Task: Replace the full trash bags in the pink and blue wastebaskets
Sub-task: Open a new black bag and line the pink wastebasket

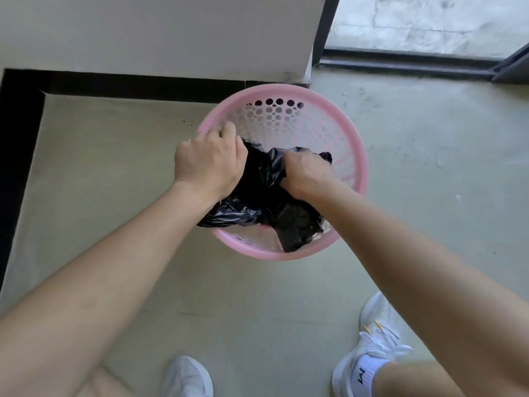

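Note:
A round pink wastebasket (347, 133) with a perforated wall stands on the floor right below me. A crumpled black trash bag (257, 193) lies across its mouth, bunched up, with its near folds draped over the near rim. My left hand (210, 164) is closed on the bag's left part at the basket's left rim. My right hand (305, 174) grips the bag's right part over the middle of the opening. The far inner wall of the basket is bare. No blue wastebasket is in view.
A white wall corner (171, 38) rises just behind the basket, with a black floor border (20, 138) to the left. A dark door track and glass (415, 61) lie at the back right. My two white shoes (378, 339) stand on the grey floor.

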Demonstrator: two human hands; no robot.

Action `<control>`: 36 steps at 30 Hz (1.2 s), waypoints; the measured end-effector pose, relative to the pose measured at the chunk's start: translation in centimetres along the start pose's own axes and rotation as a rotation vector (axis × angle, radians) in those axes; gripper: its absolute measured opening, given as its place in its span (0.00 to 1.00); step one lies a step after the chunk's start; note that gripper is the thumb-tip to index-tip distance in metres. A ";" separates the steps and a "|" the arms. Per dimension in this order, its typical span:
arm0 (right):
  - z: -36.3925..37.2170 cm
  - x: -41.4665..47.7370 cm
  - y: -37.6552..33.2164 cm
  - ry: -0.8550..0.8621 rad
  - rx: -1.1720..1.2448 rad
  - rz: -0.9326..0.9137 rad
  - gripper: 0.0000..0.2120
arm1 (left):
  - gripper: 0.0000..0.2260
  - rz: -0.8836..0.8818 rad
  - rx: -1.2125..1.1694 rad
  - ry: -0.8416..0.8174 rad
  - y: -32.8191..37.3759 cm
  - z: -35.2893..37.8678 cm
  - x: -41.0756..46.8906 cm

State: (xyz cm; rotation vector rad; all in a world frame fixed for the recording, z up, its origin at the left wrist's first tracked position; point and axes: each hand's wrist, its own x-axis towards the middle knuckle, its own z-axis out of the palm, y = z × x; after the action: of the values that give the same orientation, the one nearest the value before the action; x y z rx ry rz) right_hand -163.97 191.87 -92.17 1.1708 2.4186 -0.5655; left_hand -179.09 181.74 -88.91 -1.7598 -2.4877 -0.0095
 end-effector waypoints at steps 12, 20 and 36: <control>-6.7 -5.3 6.5 0.265 0.387 0.023 0.29 | 0.08 0.177 -0.064 0.139 -5.4 -2.9 2.2; -7.7 -8.5 8.3 0.505 0.400 0.040 0.20 | 0.12 0.036 -0.073 0.228 -6.4 -3.0 3.9; -6.8 0.9 9.5 0.087 1.018 0.454 0.08 | 0.09 -0.544 -0.760 -0.687 -5.8 3.9 9.2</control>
State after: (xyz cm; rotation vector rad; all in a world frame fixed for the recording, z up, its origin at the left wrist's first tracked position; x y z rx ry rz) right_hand -158.00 201.37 -88.72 2.0581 1.7670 -1.6896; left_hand -187.85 188.68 -91.78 -1.3028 -3.7830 -0.5394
